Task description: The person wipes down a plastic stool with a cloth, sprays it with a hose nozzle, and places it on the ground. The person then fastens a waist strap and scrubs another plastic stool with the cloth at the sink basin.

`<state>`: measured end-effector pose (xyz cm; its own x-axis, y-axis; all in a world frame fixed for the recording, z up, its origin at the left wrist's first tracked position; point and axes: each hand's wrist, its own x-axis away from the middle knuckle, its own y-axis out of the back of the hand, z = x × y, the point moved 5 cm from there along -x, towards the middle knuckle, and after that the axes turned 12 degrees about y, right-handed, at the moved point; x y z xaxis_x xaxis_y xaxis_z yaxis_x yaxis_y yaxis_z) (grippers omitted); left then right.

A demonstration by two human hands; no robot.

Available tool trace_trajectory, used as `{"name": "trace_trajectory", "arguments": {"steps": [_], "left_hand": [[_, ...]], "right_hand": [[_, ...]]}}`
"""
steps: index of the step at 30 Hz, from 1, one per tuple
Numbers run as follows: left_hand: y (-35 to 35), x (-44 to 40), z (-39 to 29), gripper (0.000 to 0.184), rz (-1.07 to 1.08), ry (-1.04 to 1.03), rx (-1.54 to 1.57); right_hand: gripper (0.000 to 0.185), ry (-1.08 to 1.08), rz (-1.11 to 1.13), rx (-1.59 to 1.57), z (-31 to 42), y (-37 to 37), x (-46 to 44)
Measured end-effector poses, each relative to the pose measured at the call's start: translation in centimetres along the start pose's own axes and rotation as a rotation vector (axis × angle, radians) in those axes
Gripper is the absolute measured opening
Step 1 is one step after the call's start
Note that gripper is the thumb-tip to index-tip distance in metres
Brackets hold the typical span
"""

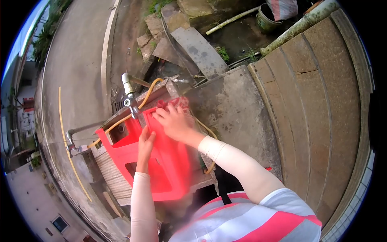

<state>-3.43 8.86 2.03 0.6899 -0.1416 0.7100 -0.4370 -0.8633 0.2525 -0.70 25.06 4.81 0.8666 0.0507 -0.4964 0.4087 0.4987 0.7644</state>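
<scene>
Left hand [146,146], fingers parted, apparently steadies the red plastic stool [175,169] against right hand [177,124], fingers clamped on red cloth [162,104].

Stool [169,161] lies over the sink [122,128], its near end above the ribbed washboard [109,171]. Both hands on the stool, cloth [183,103] at its far end by the right one. Upright tap [129,101] just beyond the stool; second tap [72,149] left of the sink, hose [151,90] running from it past the upright one. Concrete pad [238,109] right of the sink, paving [322,101] further right, road [72,56] far left. Sack [283,9] in bucket [267,22], far right.
</scene>
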Motion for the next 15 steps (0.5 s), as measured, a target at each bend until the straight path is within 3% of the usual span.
{"name": "trace_trajectory", "arguments": {"steps": [3,6,8,10,11,15], "left_hand": [[0.5,-0.4,1.1,0.050,-0.015,-0.016,0.013],[2.2,-1.7,2.7,0.053,-0.015,-0.028,0.065],[1.9,-1.8,2.5,0.054,-0.016,-0.061,0.019],[1.7,-1.6,2.9,0.041,-0.040,-0.055,0.054],[1.5,-1.4,2.6,0.036,-0.083,-0.062,0.008],[1.5,-1.2,1.7,0.029,-0.061,-0.078,-0.003]], "right_hand": [[0.035,-0.226,-0.102,-0.218,-0.9,-0.2,1.9],[0.037,-0.582,-0.094,-0.461,-2.5,-4.0,6.1],[0.037,-0.614,-0.136,-0.522,-2.8,-4.6,7.2],[0.037,-0.750,-0.259,-0.653,-3.3,-5.3,7.7],[0.038,-0.767,-0.192,-0.662,-3.4,-4.6,6.6],[0.038,-0.434,-0.088,-0.369,1.4,-1.5,3.5]]}}
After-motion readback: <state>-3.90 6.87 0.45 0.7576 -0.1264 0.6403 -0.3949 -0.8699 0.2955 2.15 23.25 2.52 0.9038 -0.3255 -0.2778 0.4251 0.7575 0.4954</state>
